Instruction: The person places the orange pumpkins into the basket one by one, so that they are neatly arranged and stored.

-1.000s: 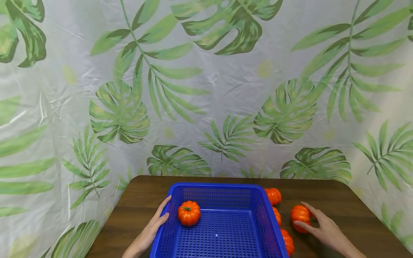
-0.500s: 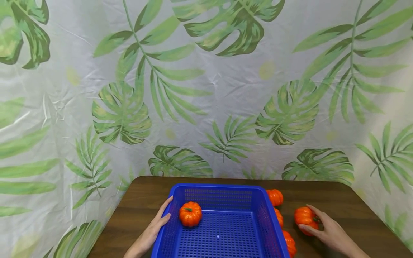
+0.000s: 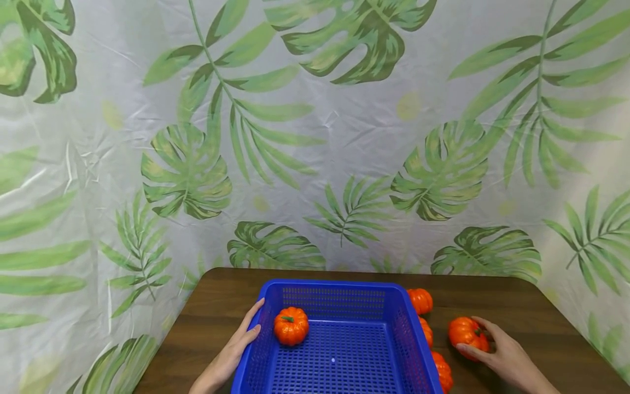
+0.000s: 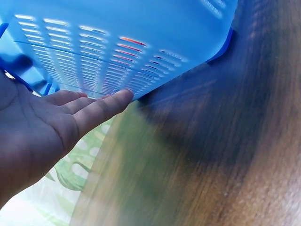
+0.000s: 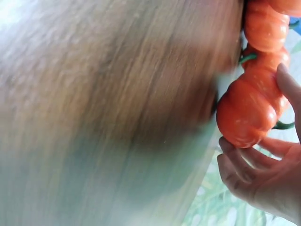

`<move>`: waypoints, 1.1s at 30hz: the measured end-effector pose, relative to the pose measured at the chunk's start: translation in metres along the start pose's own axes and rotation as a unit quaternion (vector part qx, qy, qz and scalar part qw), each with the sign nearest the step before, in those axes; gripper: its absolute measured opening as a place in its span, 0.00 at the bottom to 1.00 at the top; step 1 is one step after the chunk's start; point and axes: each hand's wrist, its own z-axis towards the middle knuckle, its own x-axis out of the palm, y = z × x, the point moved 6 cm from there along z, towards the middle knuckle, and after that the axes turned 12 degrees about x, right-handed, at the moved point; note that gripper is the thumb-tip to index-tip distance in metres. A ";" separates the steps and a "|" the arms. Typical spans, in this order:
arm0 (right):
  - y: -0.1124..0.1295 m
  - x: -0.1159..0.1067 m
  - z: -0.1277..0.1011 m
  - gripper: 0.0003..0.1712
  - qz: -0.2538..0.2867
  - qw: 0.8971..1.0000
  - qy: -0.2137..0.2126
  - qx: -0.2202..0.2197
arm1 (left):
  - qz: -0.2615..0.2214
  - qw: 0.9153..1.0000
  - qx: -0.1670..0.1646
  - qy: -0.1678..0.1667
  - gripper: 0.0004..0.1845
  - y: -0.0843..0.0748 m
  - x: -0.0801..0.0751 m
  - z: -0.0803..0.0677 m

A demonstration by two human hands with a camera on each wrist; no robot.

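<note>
While right grip [image 3: 503, 350] holds pumpkin [image 3: 461, 331], stem [image 3: 478, 332] toward palm, basket [image 3: 334, 282] lies leftward; three more pumpkins [image 3: 442, 373] line right wall [image 3: 406, 340]; left grip [image 3: 231, 350], fingers extended, touches left wall [image 3: 260, 355].

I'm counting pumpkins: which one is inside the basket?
The pumpkin nearest the left hand; the other pumpkins are outside the blue basket, on its right.

**Basket [image 3: 339, 355] on table [image 3: 221, 306]**

On my feed, one pumpkin [image 3: 291, 326] sits left in the basket, three pumpkins [image 3: 420, 301] line its right wall outside, another pumpkin [image 3: 462, 332] is farther right. A cloth backdrop [image 3: 344, 137] hangs behind the table.
</note>
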 end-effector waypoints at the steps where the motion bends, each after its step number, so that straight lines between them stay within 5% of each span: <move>1: 0.000 -0.001 -0.001 0.50 -0.002 1.000 -0.007 -0.007 | -0.001 1.000 0.002 0.000 0.33 0.000 0.000 0.000; 7: -0.003 -0.001 -0.004 0.46 -0.005 0.999 -0.032 -0.043 | 0.003 1.000 0.009 -0.001 0.33 -0.001 -0.001 0.000; 17: -0.005 0.004 -0.005 0.45 0.012 0.999 -0.011 -0.036 | 0.009 1.000 0.004 0.000 0.32 -0.002 0.000 0.000; 33: -0.012 0.001 -0.007 0.46 0.016 0.998 -0.033 -0.056 | 0.004 1.000 -0.008 0.000 0.32 -0.001 0.000 -0.001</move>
